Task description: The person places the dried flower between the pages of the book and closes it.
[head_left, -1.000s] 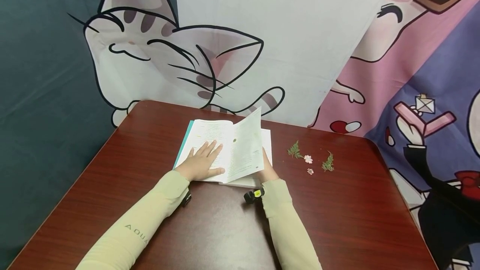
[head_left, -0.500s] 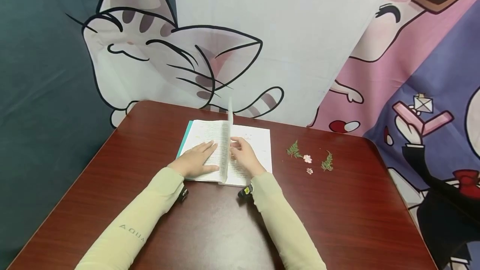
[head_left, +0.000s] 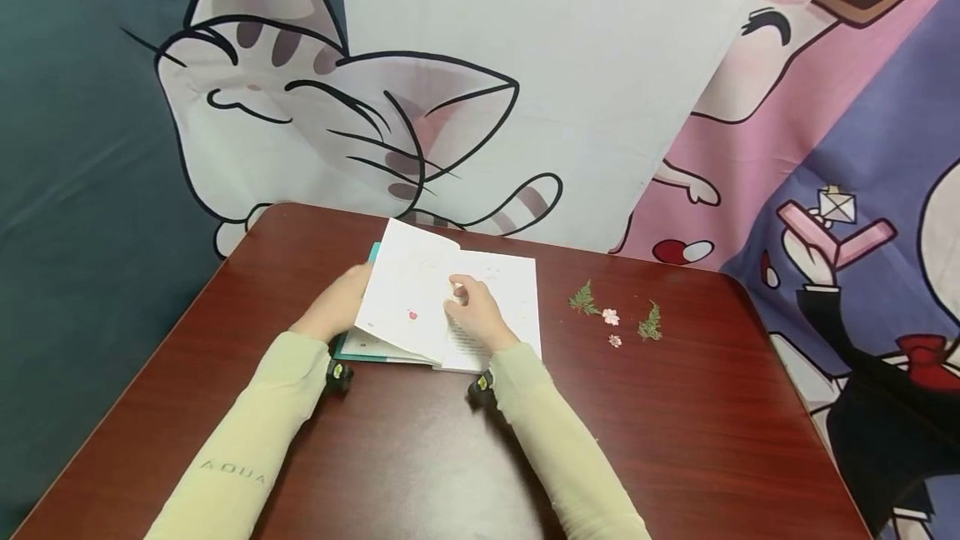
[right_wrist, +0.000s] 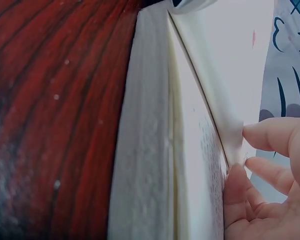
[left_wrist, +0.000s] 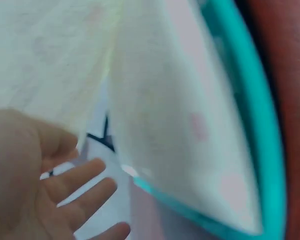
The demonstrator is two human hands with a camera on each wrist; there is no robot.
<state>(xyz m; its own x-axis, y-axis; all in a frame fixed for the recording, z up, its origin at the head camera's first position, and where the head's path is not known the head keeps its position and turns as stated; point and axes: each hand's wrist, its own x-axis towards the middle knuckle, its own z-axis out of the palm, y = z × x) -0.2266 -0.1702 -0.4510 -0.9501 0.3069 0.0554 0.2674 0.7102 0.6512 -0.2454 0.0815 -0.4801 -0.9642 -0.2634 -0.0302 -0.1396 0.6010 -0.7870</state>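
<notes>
A thick book [head_left: 517, 290] with a teal cover lies spread on the table, one leaf [head_left: 408, 290] raised and swung over its left half. My left hand [head_left: 336, 304] stands behind the leaf's outer edge and is partly hidden by it. In the left wrist view its relaxed, spread fingers [left_wrist: 85, 200] lie beside the page edge. My right hand [head_left: 480, 315] is over the middle of the book, thumb and forefinger curved with a gap between their tips. In the right wrist view those fingertips [right_wrist: 250, 131] touch the page near the fold.
Right of the book lie two green fern sprigs [head_left: 583, 298] [head_left: 651, 321] and two small pink flowers [head_left: 611, 317] [head_left: 615, 341]. The red-brown table [head_left: 420, 440] reaches a cartoon-printed cloth [head_left: 562, 65] at the back.
The leaf has swung from the right, past upright, to the left. My left hand has lifted off the left page and moved left behind the leaf; my right hand has moved left to the fold.
</notes>
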